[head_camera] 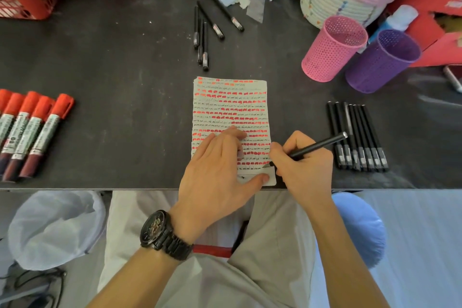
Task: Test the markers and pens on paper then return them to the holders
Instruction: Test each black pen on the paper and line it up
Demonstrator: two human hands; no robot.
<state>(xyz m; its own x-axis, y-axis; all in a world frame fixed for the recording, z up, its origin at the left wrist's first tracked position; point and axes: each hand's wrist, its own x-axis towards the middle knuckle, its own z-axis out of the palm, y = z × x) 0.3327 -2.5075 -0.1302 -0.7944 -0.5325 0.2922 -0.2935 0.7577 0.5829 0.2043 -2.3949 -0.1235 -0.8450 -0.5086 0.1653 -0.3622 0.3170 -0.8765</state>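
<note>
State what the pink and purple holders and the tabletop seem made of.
Pink holder and purple holder: perforated sheet, likely painted metal mesh, possibly plastic; regular small holes, matte colour. Tabletop: dark, matte, hard surface, perhaps laminate or stone; scuffed, with pale speckles.

The table (pixel 125 57) is a dark, matt top, scuffed and dusted with pale marks, and the paper (pixel 230 107) on it is thin and matt, slightly rippled under red and black ink. The held pen (pixel 315 147) has a matt black barrel with a shiny silver end; the markers (pixel 37 127) have smooth red plastic caps and printed labels. The pink holder (pixel 330 52) and purple holder (pixel 380 62) are perforated mesh with a dull sheen, and the watch (pixel 160 232) has a black linked metal band.
</note>
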